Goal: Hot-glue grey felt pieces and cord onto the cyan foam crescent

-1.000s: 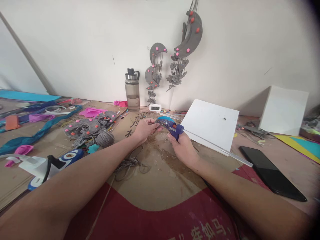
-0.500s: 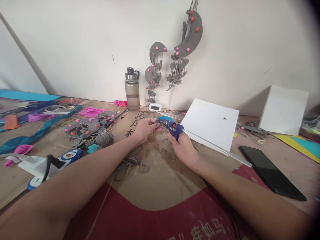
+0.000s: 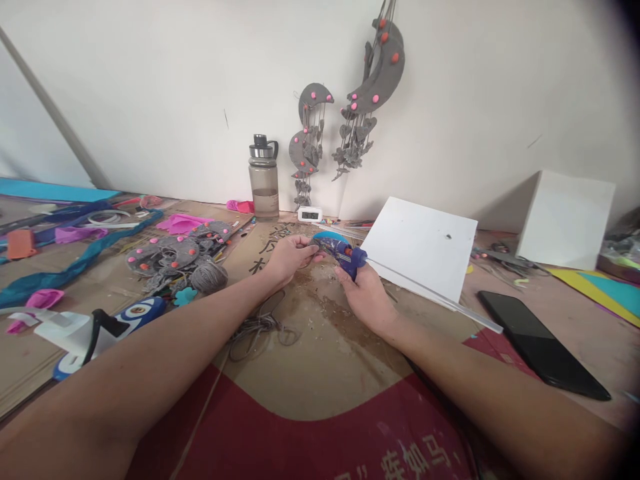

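Observation:
My right hand [image 3: 369, 293] is wrapped round a blue hot glue gun [image 3: 354, 260], with a long clear glue stick [image 3: 440, 297] sticking out of its back end. The gun's nozzle points left, close to the fingers of my left hand [image 3: 293, 259]. My left hand is closed in a pinch on a small dark grey piece [image 3: 317, 244], mostly hidden by the fingers and too small to name. Beneath my left forearm lies a loose tangle of grey cord [image 3: 257, 328] on the cardboard [image 3: 300, 380].
Grey crescent ornaments [image 3: 170, 252] and a grey yarn ball [image 3: 209, 275] lie left. A bottle [image 3: 264, 180] and small clock [image 3: 310, 214] stand by the wall. On the right are a white board [image 3: 420, 247] and a phone [image 3: 543, 343]. Crescent mobiles [image 3: 383, 73] hang behind.
Almost nothing differs. Both hands keep the same hold, with the glue gun's nozzle still beside the left fingers; the whole view has shifted very slightly.

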### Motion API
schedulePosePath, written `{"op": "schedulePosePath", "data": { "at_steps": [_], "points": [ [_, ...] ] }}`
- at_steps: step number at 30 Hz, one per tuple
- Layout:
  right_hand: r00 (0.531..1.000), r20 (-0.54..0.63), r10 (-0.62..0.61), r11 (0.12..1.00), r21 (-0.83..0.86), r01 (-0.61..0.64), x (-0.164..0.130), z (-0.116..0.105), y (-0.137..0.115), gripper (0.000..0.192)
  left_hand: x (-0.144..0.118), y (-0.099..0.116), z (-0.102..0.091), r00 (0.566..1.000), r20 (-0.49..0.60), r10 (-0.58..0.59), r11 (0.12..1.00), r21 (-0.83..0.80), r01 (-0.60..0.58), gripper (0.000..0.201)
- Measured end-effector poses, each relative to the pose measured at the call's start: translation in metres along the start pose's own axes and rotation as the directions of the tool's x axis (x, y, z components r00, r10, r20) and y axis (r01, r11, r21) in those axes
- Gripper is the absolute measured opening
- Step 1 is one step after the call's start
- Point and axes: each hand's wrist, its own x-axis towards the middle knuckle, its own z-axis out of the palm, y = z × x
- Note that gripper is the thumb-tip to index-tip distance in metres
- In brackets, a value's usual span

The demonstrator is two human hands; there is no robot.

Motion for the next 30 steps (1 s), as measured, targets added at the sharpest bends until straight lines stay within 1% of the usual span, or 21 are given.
{"op": "schedulePosePath", "data": {
  "at_steps": [8,12,18,24,30],
  "points": [
    [1.0,0.008,-0.007,1.0,-0.005,0.007,-0.0001,-0.0003,-0.0001,0.042,-0.0002,-0.0011,-0.0003,1.0,0.005,-0.004,1.0,-0.003,0.004,0.02],
    [1.0,0.006,0.003,1.0,-0.014,-0.003,-0.0004,-0.0005,-0.0002,0.042,-0.0004,-0.0008,0.0002,1.0,-0.001,-0.015,1.0,-0.011,0.015,0.017],
    [1.0,0.008,0.027,0.999,-0.037,-0.027,-0.0005,0.0003,0.0018,0.041,-0.0019,0.003,0.0013,0.999,-0.034,0.006,1.0,-0.016,-0.006,0.013],
    [1.0,0.003,0.025,0.999,-0.039,-0.025,-0.0003,0.0005,0.0026,0.039,-0.0011,0.0028,-0.0011,1.0,-0.031,0.003,1.0,-0.028,-0.004,0.01],
    [0.997,0.012,0.076,0.994,-0.085,-0.074,-0.0002,-0.0006,-0.0001,0.039,-0.0006,0.0027,-0.0023,0.999,-0.046,0.011,0.998,-0.062,-0.014,0.005]
  ]
}}
